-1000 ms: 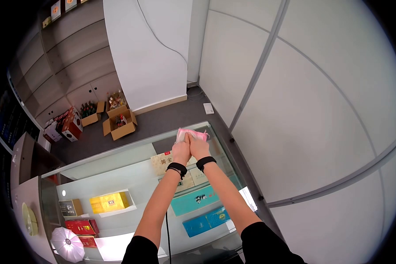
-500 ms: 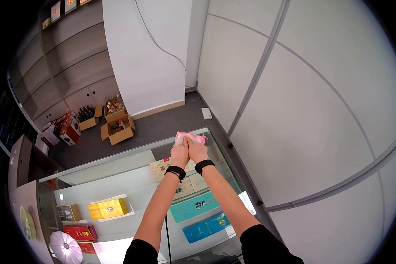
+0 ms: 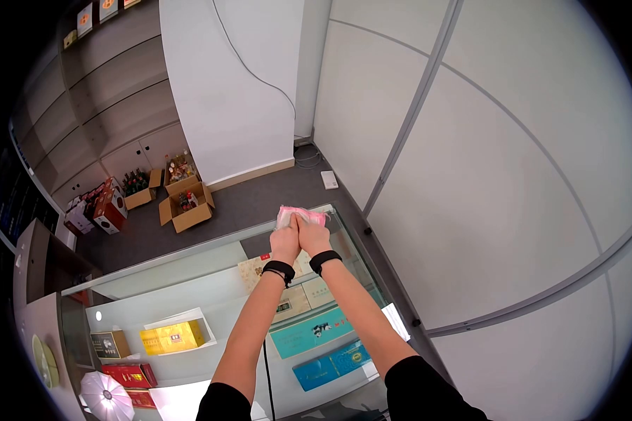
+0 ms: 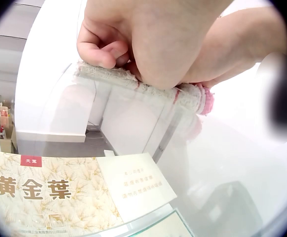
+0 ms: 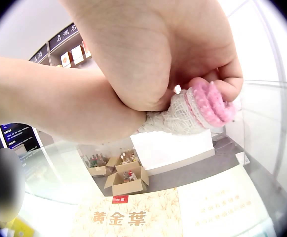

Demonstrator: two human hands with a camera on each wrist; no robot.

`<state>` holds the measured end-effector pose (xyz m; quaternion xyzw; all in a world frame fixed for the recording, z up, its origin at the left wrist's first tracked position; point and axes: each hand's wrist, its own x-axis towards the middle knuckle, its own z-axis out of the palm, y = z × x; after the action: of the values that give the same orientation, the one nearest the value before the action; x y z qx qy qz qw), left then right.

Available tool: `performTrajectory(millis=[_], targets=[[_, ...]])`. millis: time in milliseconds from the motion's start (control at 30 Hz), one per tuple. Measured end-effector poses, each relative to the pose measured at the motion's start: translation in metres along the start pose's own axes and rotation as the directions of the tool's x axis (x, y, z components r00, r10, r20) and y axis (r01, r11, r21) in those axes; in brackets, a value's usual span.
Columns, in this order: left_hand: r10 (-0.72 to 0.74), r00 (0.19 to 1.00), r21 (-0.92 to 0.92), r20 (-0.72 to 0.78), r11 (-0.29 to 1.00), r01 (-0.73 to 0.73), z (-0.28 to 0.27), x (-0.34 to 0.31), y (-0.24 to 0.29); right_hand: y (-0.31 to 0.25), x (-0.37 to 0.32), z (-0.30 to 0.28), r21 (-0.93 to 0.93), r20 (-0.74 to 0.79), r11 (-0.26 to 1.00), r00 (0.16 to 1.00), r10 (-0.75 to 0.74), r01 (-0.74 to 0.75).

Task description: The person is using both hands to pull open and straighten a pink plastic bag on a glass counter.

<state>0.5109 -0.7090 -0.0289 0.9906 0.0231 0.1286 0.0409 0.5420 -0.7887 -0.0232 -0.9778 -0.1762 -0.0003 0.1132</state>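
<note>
A pink and white cloth [image 3: 317, 216], bunched into a roll, is held by both hands over the far right corner of the glass counter [image 3: 182, 261]. My left hand [image 3: 285, 243] curls its fingers over the cloth; in the left wrist view its white woven edge [image 4: 109, 74] lies along the glass. Pressed close beside it, my right hand [image 3: 314, 236] grips the right part, and a pink fold [image 5: 215, 106] pokes out past its fingers in the right wrist view. Below the glass lies a cream box [image 4: 49, 192] with gold lettering.
Inside the counter are a teal box [image 3: 309, 332], a blue box [image 3: 330, 365], a yellow box [image 3: 172, 337] and red boxes [image 3: 130, 375]. A pale ribbed round object [image 3: 107, 395] stands at the left. Open cartons [image 3: 187, 207] sit on the floor; white panels [image 3: 512, 196] rise at the right.
Both hands keep their grip on the cloth and have shifted slightly toward the counter's far edge. The head view has tilted a little, so the surroundings sit slightly lower and further left.
</note>
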Motion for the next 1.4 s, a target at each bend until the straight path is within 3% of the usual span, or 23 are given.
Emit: performTrajectory(millis=[300, 367, 533, 633, 833, 967, 1100, 1167, 1267, 1400], targets=[[-0.022, 1.000, -0.019, 0.013, 1.000, 0.022, -0.005, -0.005, 0.001, 0.001, -0.004, -0.001, 0.000, -0.023, 0.999, 0.999, -0.043, 0.043], [-0.056, 0.994, -0.032, 0.095, 0.998, 0.059, -0.003, -0.012, 0.001, 0.001, -0.015, -0.002, 0.033, -0.038, 0.997, 0.997, -0.066, 0.067], [0.006, 0.997, 0.010, 0.083, 1.000, -0.007, -0.018, -0.054, 0.009, 0.001, -0.052, 0.000, 0.009, -0.044, 0.987, 0.986, -0.158, 0.158], [0.050, 0.991, 0.005, 0.121, 0.999, -0.051, -0.033, -0.086, 0.014, 0.000, -0.089, -0.004, 0.037, -0.070, 0.975, 0.974, -0.215, 0.218], [0.123, 0.965, -0.040, 0.233, 0.992, -0.117, -0.054, -0.175, 0.031, -0.001, -0.186, -0.017, 0.084, 0.073, 0.961, 0.960, -0.269, 0.263], [0.161, 0.955, -0.091, 0.250, 0.986, -0.142, -0.068, -0.251, 0.055, 0.013, -0.268, -0.010, 0.100, 0.017, 0.925, 0.929, -0.370, 0.367], [0.231, 0.922, -0.337, 0.312, 0.934, -0.120, -0.097, -0.334, 0.084, 0.017, -0.362, -0.040, 0.139, 0.104, 0.910, 0.909, -0.405, 0.389], [0.316, 0.899, -0.391, 0.304, 0.902, -0.185, -0.117, -0.370, 0.096, 0.023, -0.400, -0.040, 0.150, 0.096, 0.905, 0.905, -0.414, 0.398], [0.439, 0.823, -0.416, 0.362, 0.866, -0.279, -0.134, -0.399, 0.104, 0.026, -0.437, -0.044, 0.163, 0.145, 0.909, 0.902, -0.407, 0.384], [0.450, 0.793, -0.421, 0.412, 0.865, -0.272, -0.138, -0.400, 0.105, 0.026, -0.445, -0.047, 0.237, 0.095, 0.896, 0.908, -0.407, 0.376]])
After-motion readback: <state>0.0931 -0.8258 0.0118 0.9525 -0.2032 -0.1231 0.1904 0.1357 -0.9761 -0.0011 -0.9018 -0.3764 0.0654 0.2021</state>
